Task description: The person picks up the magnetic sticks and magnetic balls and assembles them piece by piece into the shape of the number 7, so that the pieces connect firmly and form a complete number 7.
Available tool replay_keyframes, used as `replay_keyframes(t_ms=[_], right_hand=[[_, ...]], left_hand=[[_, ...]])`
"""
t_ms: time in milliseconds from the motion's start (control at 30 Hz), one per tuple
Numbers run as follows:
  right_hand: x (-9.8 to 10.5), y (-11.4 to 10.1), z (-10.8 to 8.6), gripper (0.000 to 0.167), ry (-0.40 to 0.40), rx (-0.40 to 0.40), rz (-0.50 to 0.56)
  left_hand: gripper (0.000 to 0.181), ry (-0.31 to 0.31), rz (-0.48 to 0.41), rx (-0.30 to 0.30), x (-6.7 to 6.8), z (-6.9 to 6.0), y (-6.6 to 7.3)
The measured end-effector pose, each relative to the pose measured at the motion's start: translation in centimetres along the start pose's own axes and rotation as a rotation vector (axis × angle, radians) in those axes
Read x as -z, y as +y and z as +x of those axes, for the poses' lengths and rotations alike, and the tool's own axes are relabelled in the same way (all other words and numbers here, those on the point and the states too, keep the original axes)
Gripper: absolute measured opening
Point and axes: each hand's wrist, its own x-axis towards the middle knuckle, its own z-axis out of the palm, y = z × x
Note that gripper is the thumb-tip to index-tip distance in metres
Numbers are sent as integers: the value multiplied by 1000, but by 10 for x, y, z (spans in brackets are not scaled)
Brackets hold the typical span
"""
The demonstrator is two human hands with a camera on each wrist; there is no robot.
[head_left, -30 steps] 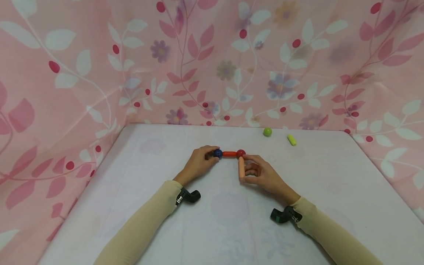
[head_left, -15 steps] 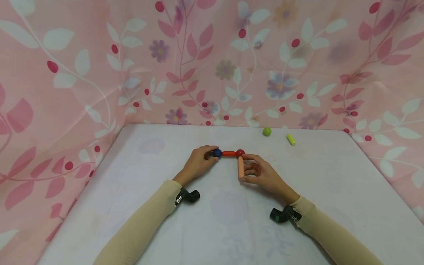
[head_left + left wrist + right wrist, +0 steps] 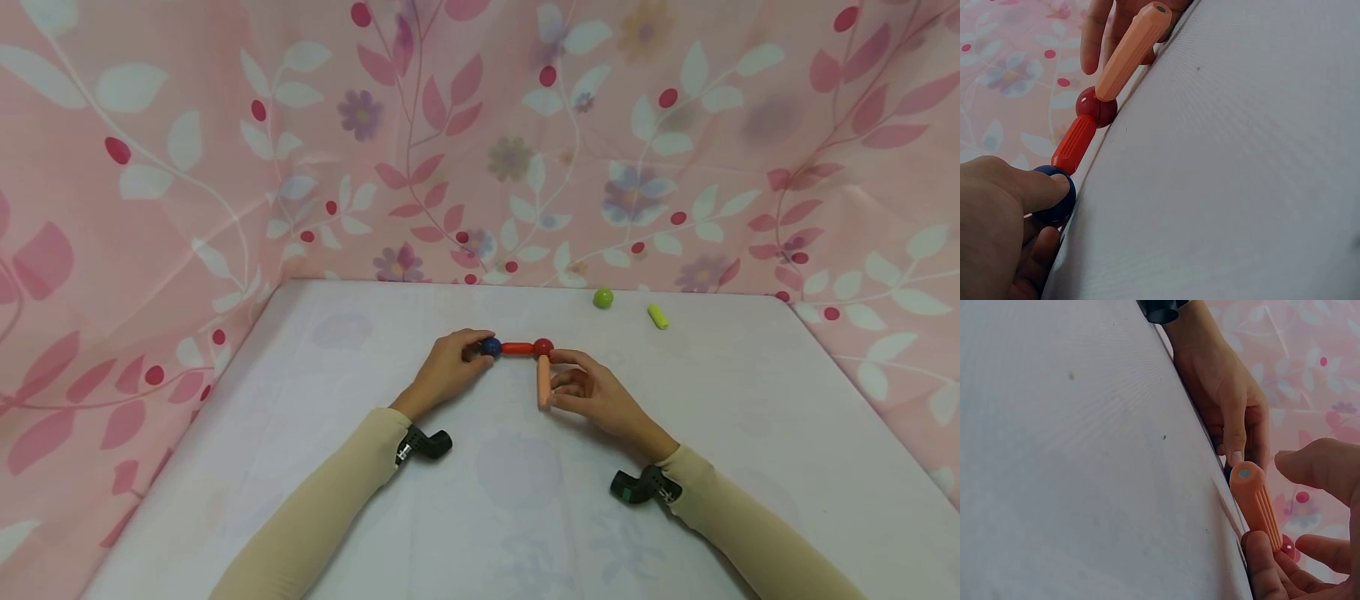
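A: Principal item, and its place?

B: One chain of parts, mid-desk [image 3: 480,521]. Left to right: blue ball [image 3: 491,347], red-orange stick [image 3: 517,348], red ball [image 3: 543,345]. Peach stick [image 3: 543,383] meets the red ball and points near.

A: Hands?

B: Left hand [image 3: 447,367]: thumb and fingers pinching the blue ball. Right hand [image 3: 600,400]: loosely spread, a finger against the peach stick's far end, thumb standing clear of it. No firm grip there.

A: Handling?

B: Judged light, stiff, hard to break; probably plastic. Balls smooth, likely to roll or slip; sticks ribbed, better purchase. Grey disc [image 3: 1244,473] in the peach stick's near end suggests a magnet, so joints may pivot or part under a sideways tug.

A: Best hold?

B: Peach stick by its ribbed middle, blue ball steadied between finger and thumb.

A: Other stock?

B: Far and right: green ball [image 3: 603,298], then yellow-green stick [image 3: 657,317], well apart from the chain. Floral cloth [image 3: 465,125] behind the far edge.

A: Obstructions?

B: The right hand, lying between the chain and the yellow-green stick's near side.
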Motion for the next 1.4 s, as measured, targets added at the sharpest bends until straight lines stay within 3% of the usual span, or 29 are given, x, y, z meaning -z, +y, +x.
replay_keyframes(t_ms=[300, 500, 867, 1100, 1400], right_hand=[[2, -1, -1, 59, 19, -12, -21], [7, 0, -3, 57, 63, -29, -104], [19, -2, -4, 55, 97, -43, -137], [25, -1, -6, 56, 89, -36, -127], [32, 3, -13, 54, 111, -48, -128]], left_hand=[[43, 10, 0, -13, -2, 1, -1], [45, 19, -5, -29, -4, 2, -2], [36, 1, 89, -107, -10, 18, 14], [20, -14, 93, -98, -14, 24, 16], [18, -17, 57, -85, -16, 25, 14]])
